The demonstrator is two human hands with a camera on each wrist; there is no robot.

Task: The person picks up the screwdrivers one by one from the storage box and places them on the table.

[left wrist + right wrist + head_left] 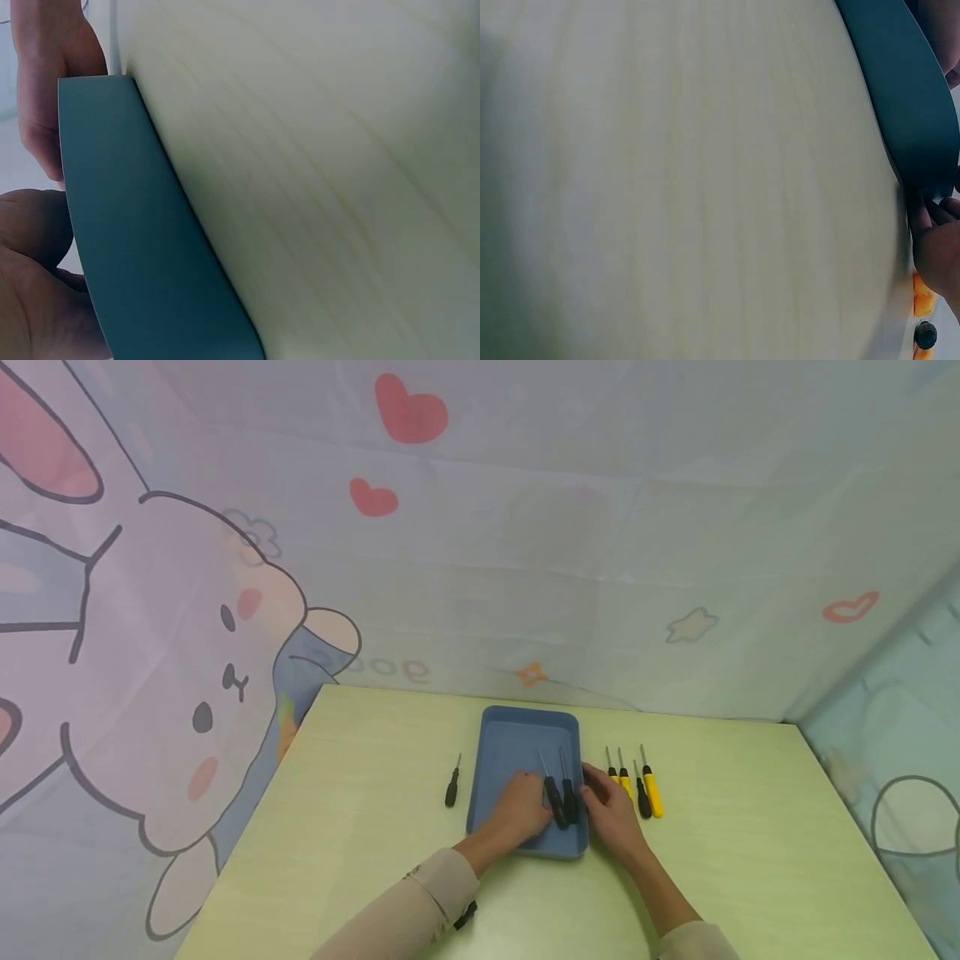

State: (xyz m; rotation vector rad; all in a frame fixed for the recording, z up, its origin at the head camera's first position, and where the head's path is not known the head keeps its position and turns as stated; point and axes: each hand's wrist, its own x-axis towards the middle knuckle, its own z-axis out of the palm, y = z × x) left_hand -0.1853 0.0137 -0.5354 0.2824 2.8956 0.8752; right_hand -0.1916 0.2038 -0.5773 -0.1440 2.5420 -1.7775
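Note:
A blue rectangular tray (510,739) stands on the table. Inside its right half lie two screwdrivers with black handles, one (556,802) nearer my left hand and the other (570,800) along the right wall. My left hand (522,807) reaches over the near left part of the tray, knuckles up, beside the closer black handle. Its fingertips are hidden, so I cannot tell whether they pinch anything. With curled fingers, my right hand (613,810) holds the tray's right wall. The right wrist view shows its fingers (939,214) at the tray's corner.
Right of the tray lie several screwdrivers, among them a yellow one (653,793) and a black one (642,797). Another black screwdriver (452,789) is left of the tray. A dark object (466,914) shows partly beneath the left sleeve. A printed cloth (600,568) hangs behind the table.

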